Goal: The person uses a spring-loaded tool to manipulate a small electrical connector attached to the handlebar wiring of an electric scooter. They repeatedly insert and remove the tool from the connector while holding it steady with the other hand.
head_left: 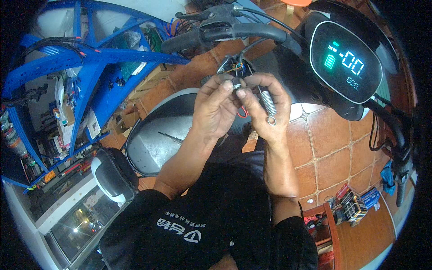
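My left hand (pixel 213 101) and my right hand (pixel 271 105) meet at the picture's upper middle, thumbs and fingertips pinched at a small dark part (pixel 237 86) with a white spot. Fingers hide most of it, so its kind cannot be made out. A silver coil spring (pixel 268 104) with a ring-shaped end lies in my right hand, along the thumb. Just beyond the fingertips, thin coloured wires (pixel 238 67) come out of a dark housing. A red wire loop (pixel 243 112) hangs below the hands.
An electric scooter's handlebar (pixel 234 32) with a lever stands ahead. Its lit display (pixel 346 63) is at the right. To the left are a blue metal shelf (pixel 108 56) and a black seat (pixel 155 135). Boxes (pixel 353 204) sit on a wooden surface at lower right.
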The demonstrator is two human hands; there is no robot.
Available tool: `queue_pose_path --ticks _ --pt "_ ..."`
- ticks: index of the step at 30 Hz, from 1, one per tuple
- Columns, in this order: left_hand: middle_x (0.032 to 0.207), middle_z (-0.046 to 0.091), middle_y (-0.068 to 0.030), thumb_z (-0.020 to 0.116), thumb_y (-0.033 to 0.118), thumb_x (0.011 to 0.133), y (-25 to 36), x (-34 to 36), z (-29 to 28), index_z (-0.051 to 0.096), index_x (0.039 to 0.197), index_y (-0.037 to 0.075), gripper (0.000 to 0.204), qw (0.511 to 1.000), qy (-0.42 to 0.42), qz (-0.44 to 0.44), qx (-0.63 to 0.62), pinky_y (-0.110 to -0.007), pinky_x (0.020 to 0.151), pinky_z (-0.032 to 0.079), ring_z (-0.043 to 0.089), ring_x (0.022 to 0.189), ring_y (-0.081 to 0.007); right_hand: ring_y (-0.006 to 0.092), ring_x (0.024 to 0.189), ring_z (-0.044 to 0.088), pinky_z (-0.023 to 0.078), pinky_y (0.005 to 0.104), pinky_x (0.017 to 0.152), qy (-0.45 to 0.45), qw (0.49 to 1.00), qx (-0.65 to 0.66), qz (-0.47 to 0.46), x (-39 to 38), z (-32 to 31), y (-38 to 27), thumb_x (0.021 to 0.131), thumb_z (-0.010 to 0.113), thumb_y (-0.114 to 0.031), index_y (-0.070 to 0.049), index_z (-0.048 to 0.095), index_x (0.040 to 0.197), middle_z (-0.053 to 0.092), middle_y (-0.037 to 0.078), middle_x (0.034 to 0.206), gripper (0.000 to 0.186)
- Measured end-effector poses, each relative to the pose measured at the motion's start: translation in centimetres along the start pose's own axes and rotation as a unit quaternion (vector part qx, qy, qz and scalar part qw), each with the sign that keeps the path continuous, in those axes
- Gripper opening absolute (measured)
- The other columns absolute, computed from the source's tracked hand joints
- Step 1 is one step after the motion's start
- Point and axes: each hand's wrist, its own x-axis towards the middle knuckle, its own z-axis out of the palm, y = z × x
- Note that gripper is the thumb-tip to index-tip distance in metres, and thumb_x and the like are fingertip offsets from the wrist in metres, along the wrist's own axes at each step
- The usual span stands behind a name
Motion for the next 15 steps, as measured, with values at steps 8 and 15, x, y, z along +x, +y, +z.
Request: queue_pose_path --ticks 8,15 --pt "0.1 0.065 -0.011 0.06 0.01 0.09 -0.49 -0.34 1.01 0.059 0.101 0.001 0.014 0.999 0.026 0.036 0.022 -0.03 0.084 0.052 0.063 0.092 -0.0171 0.0264 0.078 0.062 0.05 0.0342 0.067 0.053 0.958 -0.187 -0.209 -0.41 0.76 0.47 0.068 0.074 -0.002 -0.005 0.063 0.088 0.062 0.013 0.086 0.023" --pt "0.099 0.066 -0.0091 0.06 0.013 0.091 -0.48 -0.3 1.05 0.059 0.101 0.004 0.014 0.998 0.052 0.036 0.02 -0.033 0.082 0.052 0.063 0.09 -0.0182 0.0287 0.082 0.062 0.049 0.0368 0.072 0.062 0.969 -0.115 -0.209 -0.4 0.61 0.59 0.08 0.065 -0.004 -0.001 0.06 0.093 0.063 0.015 0.088 0.014"
